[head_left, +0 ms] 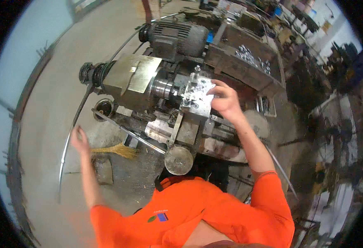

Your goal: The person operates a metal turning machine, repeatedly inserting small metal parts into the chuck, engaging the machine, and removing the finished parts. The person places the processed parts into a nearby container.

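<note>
My right hand point(226, 101) is at the right edge of a shiny metal block point(199, 98) on a lathe-like machine, its bent fingers and thumb against the block's side. Left of the block is a bright round spindle end point(163, 88), coming out of a boxy housing point(137, 76) with a pale metal cover. My left hand point(80, 141), smeared by motion, is beside a long metal bar point(67, 145) slanting down at the left. Whether its fingers touch the bar cannot be made out. A lever point(144, 142) runs to a round metal disc point(178, 160) in front of me.
A ribbed electric motor point(176, 39) sits behind the housing. At the back right, a metal tray point(241, 72) contains shiny small parts point(251, 57). A straw broom point(121, 151) and a round pot point(104, 108) are at the left. Another thin rod point(281, 170) slants down at the right.
</note>
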Motion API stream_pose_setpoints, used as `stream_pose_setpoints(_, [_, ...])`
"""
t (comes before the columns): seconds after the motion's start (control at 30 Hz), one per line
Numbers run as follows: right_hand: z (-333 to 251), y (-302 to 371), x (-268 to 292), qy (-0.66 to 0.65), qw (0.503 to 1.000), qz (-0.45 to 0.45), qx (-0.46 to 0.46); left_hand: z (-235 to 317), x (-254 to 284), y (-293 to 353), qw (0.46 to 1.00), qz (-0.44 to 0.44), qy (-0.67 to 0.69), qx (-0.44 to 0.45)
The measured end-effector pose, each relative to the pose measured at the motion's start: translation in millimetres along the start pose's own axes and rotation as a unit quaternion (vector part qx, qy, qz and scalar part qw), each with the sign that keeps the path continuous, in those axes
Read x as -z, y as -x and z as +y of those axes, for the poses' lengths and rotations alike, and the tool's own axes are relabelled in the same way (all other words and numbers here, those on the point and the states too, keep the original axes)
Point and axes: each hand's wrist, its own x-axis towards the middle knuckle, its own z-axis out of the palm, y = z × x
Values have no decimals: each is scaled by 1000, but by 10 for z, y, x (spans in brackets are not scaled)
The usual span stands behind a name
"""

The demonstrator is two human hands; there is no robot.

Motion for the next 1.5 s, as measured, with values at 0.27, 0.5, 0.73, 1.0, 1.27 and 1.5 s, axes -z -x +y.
stream_pose_setpoints(0.27, [839,1630,1192,100,975,92,-176,258,-1057,1403,783,-570,-247,-41])
stream_pose_setpoints(0.5, [1271,2753,1737,339,865,136,-343,289,-1115,849,728,-579,-358,-75])
stream_pose_setpoints(0.73, [2047,4318,2142,543,700,37,-462,-68,-933,584,843,-443,114,283])
stream_pose_setpoints(1.0, [1376,4499,1099,283,834,89,-464,839,-835,302,833,-226,274,424])
stream_pose_setpoints(1.27, [877,4269,497,53,849,209,-483,678,-1141,439,834,-204,261,442])
stream_pose_setpoints(1.5, [909,4360,414,-5,840,229,-491,465,-1238,431,834,-252,250,423])
